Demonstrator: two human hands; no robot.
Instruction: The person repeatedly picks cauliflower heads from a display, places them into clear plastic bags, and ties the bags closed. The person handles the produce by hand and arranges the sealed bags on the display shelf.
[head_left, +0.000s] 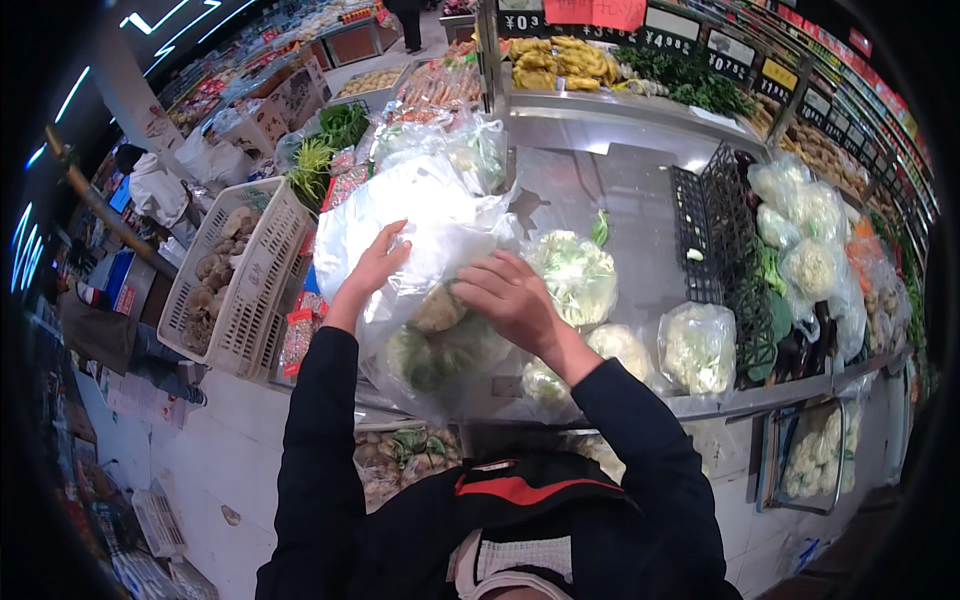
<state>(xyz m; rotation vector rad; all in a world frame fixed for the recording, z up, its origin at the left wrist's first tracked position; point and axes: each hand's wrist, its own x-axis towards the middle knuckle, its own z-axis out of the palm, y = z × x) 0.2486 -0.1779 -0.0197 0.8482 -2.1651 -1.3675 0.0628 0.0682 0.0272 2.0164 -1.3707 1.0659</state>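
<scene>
A large white translucent plastic bag (420, 214) lies before me on the steel display counter. My left hand (381, 262) rests against its left side with the fingers apart. At the bag's right side is my right hand (504, 292), its fingers bent; whether they pinch the plastic cannot be told. Below the hands, a clear bag holds green leafy vegetables (442, 356) and a brownish round piece. Cauliflower in clear plastic (574, 277) sits just right of my right hand, with another wrapped cauliflower (697, 352) farther right.
A white plastic crate (251, 292) of mushrooms stands left. A black plastic crate (697, 240) lies on the steel counter (637, 187) at right, beside eggplants and bagged cauliflower. Bananas (562, 60) line the back shelf. A person (154, 187) is at far left; another bends below. A hand cart (799, 457) stands lower right.
</scene>
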